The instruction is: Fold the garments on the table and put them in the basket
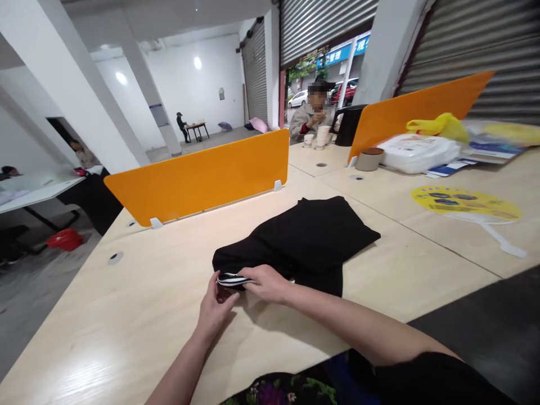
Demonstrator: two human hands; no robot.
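A folded black garment [310, 236] lies on the light wooden table [139, 315] in front of me. Its near left corner shows a black-and-white striped trim [231, 279]. My left hand [215, 308] pinches that corner from below, fingers curled on the fabric. My right hand [266, 282] presses down on the same corner from above, just right of the striped trim. Both forearms reach in from the bottom edge of the view.
An orange divider panel [202, 177] stands behind the garment, a second one [417, 109] at the right. A yellow hand fan [466, 203], a tape roll [368, 159], white bags [417, 152] and paper cups [323, 136] lie beyond. A seated person [312, 115] faces the far table.
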